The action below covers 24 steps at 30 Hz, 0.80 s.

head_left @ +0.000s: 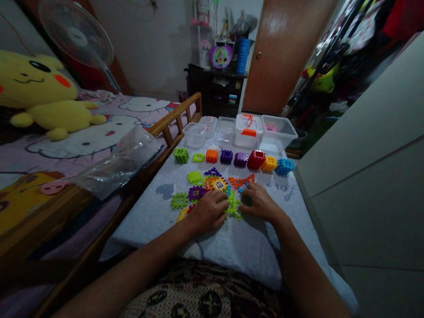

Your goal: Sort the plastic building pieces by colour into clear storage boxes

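Observation:
My left hand [212, 208] rests low over the table with its fingers curled together, fingertips at the edge of several lime-green interlocking plastic pieces [234, 206]. What lies under those fingers is hidden. On the other side of the lime pieces is my right hand [260, 202], thumb and fingers apart in a curve. Its fingertips are close to a small blue piece [243, 187] and an orange triangular piece [241, 180]. Left of my left hand lie a purple window piece [196, 193], a green square piece [179, 201] and a yellow-framed window piece [219, 184].
Stacks of like-coloured pieces form a row behind, from a green stack [181, 155] to a blue stack [285, 166]. Clear plastic boxes [226, 129] and an orange-handled lidded box [247, 132] stand at the far edge. A wooden bed rail [175, 115] runs along the left.

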Tool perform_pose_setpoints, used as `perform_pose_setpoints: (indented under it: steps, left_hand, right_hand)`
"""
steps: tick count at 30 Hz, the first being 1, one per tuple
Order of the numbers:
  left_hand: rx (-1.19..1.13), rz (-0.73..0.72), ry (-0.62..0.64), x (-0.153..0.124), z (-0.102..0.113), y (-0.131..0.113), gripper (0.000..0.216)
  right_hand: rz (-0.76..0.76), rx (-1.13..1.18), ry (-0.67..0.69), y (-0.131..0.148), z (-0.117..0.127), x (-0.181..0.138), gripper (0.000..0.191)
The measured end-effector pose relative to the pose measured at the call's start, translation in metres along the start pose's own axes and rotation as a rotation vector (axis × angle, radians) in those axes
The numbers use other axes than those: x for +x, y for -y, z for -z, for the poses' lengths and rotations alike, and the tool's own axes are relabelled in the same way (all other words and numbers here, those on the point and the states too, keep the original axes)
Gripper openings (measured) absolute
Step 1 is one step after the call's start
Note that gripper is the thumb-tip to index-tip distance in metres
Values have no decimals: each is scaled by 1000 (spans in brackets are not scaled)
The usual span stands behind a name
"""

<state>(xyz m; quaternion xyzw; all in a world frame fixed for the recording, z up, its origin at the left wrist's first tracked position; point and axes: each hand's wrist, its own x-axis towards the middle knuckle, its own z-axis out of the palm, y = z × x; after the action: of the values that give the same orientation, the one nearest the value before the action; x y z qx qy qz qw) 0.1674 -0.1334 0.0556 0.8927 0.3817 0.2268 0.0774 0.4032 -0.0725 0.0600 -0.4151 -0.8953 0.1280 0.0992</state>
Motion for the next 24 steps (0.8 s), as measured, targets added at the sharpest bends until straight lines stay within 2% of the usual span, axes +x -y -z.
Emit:
perform_pose_setpoints:
  steps: [3,5,12,17,21,24]
  left_hand:
    - [0,-8,-46,0,-2,0,8]
    - [-13,-11,-79,-1,-1,0,8]
    - [-229,66,-198,0,8,-7,8]
    - [-383,126,-291,2,12,-7,9]
    - [-426,144,-276,3,13,-4,9]
    - [-424,143,-252,3,11,-2,9]
  right_hand:
    - [-39,-119,47,15,-1,-1,39]
    - [-65,-153,69,21,-1,-2,41]
    - [-60,-106,87,22,-9,-1,29]
    - [-55,-41,56,19,-14,3,5]
    - [-31,22,-22,16,-11,4,7]
    - [-10,112,-131,10,-4,3,11]
